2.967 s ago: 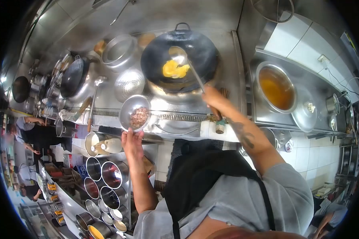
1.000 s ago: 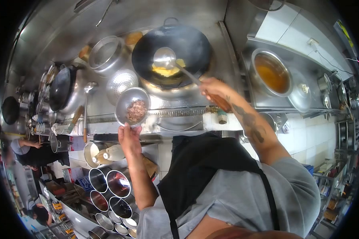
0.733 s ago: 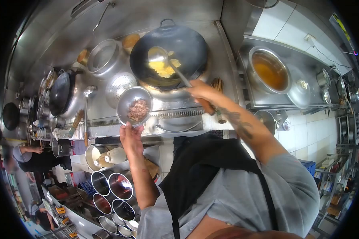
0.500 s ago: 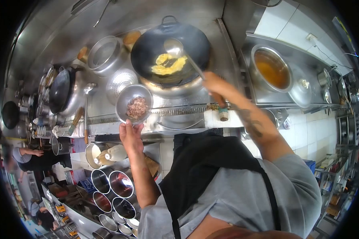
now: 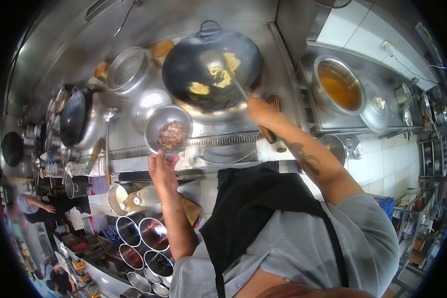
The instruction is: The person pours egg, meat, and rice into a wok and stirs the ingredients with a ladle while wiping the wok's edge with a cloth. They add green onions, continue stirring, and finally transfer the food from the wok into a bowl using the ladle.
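Note:
My left hand (image 5: 162,165) grips the near rim of a metal bowl (image 5: 153,124), tilted a little toward me. Small pieces of brownish-pink meat (image 5: 172,134) lie inside it. My right hand (image 5: 263,113) is closed round the handle of a ladle (image 5: 239,87), whose head is in the black wok (image 5: 184,59) and looks blurred. Yellow cooked egg (image 5: 199,88) lies in the wok in separate pieces, some beside and below the ladle head. The bowl is to the left of the wok, over the stove's front edge.
A perforated skimmer (image 5: 146,102) lies behind the bowl, and another ladle (image 5: 109,129) to its left. At right stands a pot of amber liquid (image 5: 328,67). A bamboo brush (image 5: 275,103) lies by my right forearm. Seasoning containers (image 5: 154,232) stand below left. Another person (image 5: 39,204) is at far left.
The ladle has shifted slightly down and left, and the egg has broken apart and spread across the wok. My right hand has moved a little left and down. The bowl is almost still.

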A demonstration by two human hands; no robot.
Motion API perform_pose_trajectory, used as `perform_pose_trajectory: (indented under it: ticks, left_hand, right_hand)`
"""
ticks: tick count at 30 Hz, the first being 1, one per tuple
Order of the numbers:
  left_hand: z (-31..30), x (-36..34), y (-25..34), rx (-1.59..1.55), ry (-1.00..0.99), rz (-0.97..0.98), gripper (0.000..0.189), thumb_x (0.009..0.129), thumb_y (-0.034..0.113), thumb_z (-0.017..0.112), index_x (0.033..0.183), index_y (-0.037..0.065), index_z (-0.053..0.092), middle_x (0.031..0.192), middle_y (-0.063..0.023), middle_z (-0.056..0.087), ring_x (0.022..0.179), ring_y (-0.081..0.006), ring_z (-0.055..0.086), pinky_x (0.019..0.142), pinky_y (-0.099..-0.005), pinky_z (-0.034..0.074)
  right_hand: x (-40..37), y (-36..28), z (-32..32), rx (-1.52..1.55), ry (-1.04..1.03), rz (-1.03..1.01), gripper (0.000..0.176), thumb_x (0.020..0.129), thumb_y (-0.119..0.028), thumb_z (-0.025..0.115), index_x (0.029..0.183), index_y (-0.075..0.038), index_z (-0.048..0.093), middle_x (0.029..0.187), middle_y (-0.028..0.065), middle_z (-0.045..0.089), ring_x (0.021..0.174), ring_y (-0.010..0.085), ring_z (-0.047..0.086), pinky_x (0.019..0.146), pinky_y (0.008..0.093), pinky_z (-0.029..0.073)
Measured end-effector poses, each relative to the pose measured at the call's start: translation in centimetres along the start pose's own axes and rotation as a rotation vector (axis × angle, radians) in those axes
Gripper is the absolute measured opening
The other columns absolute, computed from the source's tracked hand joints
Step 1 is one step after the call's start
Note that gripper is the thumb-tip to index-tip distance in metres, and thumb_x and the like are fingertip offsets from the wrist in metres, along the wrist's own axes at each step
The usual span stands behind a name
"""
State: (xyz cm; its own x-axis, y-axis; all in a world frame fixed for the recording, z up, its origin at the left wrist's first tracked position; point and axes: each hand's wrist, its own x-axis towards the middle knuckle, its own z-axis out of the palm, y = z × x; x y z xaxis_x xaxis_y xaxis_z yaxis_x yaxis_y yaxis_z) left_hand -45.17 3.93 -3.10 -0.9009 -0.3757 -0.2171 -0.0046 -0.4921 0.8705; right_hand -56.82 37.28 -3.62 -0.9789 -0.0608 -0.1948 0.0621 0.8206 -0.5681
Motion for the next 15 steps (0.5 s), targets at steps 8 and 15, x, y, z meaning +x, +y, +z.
perform_pose_trajectory:
  ticks: [8, 15]
  left_hand:
    - [-0.1, 1.3, 0.5, 0.029, 0.017, 0.019, 0.012, 0.093, 0.015, 0.057, 0.09, 0.011, 0.046, 0.088, -0.0049, 0.058, 0.069, -0.019, 0.062, 0.062, -0.0289, 0.057]
    - [0.4, 4.0, 0.6, 0.01, -0.035, -0.033, 0.013, 0.092, 0.015, 0.058, 0.091, 0.011, 0.045, 0.091, -0.0052, 0.057, 0.068, -0.0189, 0.061, 0.063, -0.0296, 0.055]
  right_hand:
    - [0.1, 0.4, -3.5, -0.012, -0.026, 0.081, 0.025, 0.083, -0.011, 0.052, 0.104, 0.002, 0.055, 0.094, 0.0265, 0.063, 0.096, 0.0417, 0.061, 0.081, 0.0469, 0.049]
    - [0.2, -1.2, -1.2, -0.064, -0.044, -0.014, 0.032, 0.086, -0.01, 0.05, 0.116, 0.001, 0.05, 0.086, 0.0232, 0.063, 0.08, 0.0356, 0.062, 0.071, 0.0437, 0.05]
